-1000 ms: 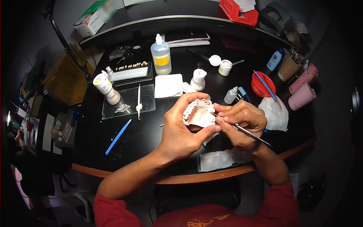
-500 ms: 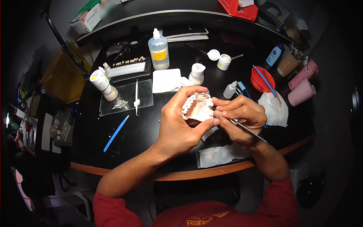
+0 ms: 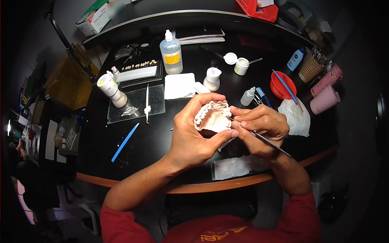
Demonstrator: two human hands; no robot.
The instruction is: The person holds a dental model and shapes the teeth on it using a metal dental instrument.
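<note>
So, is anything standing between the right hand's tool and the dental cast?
Nothing visible: the tool in the right hand points at the edge of the dental cast. The left hand holds the cast, its thumb below the tool's tip.

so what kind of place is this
Probably a dental lab: there's a teeth model in the left hand, a thin metal tool in the right hand, and a row of sample teeth.

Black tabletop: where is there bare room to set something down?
Largest patch: between the blue stick, glass slab and left hand. A smaller one lies between the tall bottle and open white jar. Crowded: the right, with red bowl, pink cup, woven basket.
</note>
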